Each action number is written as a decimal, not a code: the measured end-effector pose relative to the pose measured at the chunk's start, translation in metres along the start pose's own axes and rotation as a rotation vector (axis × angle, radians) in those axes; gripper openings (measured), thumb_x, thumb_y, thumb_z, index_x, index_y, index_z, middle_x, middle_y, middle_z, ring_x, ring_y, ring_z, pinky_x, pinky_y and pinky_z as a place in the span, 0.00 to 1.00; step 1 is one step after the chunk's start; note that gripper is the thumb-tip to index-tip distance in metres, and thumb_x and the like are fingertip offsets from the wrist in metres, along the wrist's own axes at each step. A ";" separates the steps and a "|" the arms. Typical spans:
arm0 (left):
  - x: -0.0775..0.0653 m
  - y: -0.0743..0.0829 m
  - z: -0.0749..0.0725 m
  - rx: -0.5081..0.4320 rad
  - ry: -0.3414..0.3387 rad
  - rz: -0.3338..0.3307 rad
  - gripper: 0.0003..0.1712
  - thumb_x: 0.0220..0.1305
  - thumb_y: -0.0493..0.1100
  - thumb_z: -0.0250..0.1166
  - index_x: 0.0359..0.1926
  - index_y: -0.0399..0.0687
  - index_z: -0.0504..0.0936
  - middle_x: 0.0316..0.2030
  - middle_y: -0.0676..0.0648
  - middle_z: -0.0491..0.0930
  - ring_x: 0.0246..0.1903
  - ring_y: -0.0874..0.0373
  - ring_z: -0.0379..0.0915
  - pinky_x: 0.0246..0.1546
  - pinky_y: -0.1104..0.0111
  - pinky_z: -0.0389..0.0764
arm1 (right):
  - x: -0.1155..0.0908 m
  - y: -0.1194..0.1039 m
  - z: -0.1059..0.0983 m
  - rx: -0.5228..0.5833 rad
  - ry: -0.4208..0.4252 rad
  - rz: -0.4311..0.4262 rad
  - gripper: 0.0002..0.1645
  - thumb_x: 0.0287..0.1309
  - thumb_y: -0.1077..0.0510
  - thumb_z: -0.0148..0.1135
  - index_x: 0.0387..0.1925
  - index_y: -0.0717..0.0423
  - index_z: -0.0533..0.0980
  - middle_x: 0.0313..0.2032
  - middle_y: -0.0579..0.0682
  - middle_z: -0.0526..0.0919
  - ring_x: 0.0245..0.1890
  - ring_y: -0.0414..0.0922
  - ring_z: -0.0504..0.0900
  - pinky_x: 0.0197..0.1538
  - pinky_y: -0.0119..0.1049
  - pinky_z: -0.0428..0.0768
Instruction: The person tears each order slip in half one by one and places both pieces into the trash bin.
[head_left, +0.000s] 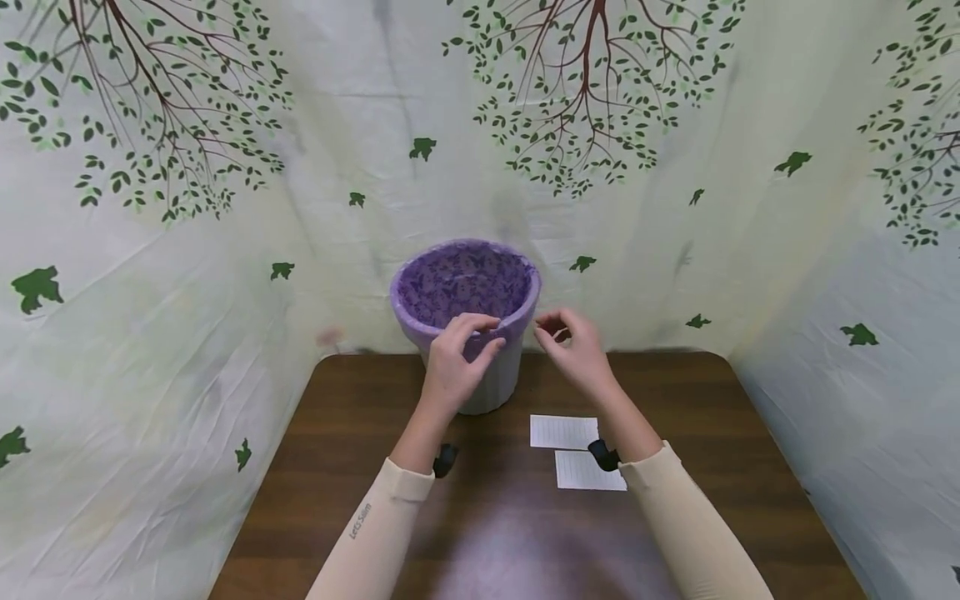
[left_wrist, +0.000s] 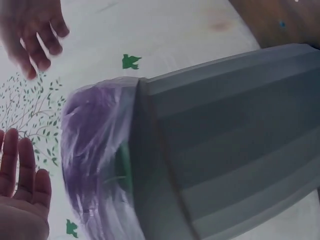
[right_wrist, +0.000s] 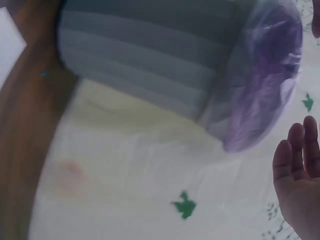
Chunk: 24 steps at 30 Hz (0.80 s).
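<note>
A grey ribbed wastebasket [head_left: 495, 379] stands upright at the back of the table. Its purple patterned plastic liner [head_left: 465, 287] is folded over the rim, crinkled and partly see-through in the left wrist view. My left hand [head_left: 455, 362] is at the front of the rim, fingers and thumb spread apart. In the left wrist view its fingers [left_wrist: 30, 165] are away from the liner. Just right of the rim is my right hand [head_left: 577, 350], fingers bent loosely and holding nothing; the right wrist view shows these fingers [right_wrist: 297, 150] apart from the liner.
Two white lined cards [head_left: 562, 432] lie on the brown wooden table [head_left: 360, 433], right of the wastebasket; my right wrist strap partly covers the nearer one. A hanging cloth [head_left: 337, 125] printed with trees and green birds surrounds the table's back and sides.
</note>
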<state>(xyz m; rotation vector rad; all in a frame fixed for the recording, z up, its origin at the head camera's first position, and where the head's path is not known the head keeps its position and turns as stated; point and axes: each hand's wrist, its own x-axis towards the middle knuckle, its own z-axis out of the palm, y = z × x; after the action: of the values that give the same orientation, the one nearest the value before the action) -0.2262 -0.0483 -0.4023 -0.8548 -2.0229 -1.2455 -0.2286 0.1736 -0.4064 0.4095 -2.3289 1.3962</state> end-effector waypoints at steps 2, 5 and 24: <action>-0.003 -0.001 0.001 -0.001 -0.018 0.003 0.16 0.64 0.37 0.77 0.52 0.38 0.87 0.48 0.44 0.89 0.50 0.49 0.84 0.55 0.56 0.84 | -0.009 0.007 -0.004 -0.005 -0.003 0.002 0.09 0.67 0.63 0.69 0.47 0.62 0.83 0.42 0.57 0.89 0.43 0.49 0.85 0.46 0.38 0.84; -0.008 -0.003 0.001 0.003 -0.053 -0.006 0.20 0.62 0.38 0.78 0.54 0.38 0.87 0.49 0.44 0.88 0.52 0.49 0.83 0.58 0.57 0.83 | -0.023 0.019 -0.010 -0.023 -0.003 0.002 0.10 0.66 0.63 0.70 0.48 0.61 0.83 0.43 0.56 0.89 0.43 0.47 0.85 0.45 0.32 0.83; -0.046 -0.007 0.020 0.006 -0.178 -0.087 0.23 0.61 0.40 0.79 0.56 0.43 0.85 0.52 0.45 0.86 0.55 0.50 0.82 0.61 0.56 0.82 | -0.089 0.059 -0.037 -0.119 -0.064 0.111 0.18 0.65 0.61 0.73 0.55 0.55 0.81 0.50 0.54 0.88 0.47 0.47 0.86 0.52 0.39 0.85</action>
<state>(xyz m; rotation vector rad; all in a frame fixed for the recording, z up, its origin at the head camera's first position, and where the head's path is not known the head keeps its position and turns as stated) -0.2070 -0.0417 -0.4491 -0.9117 -2.2246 -1.2478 -0.1693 0.2374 -0.4782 0.2985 -2.5061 1.3022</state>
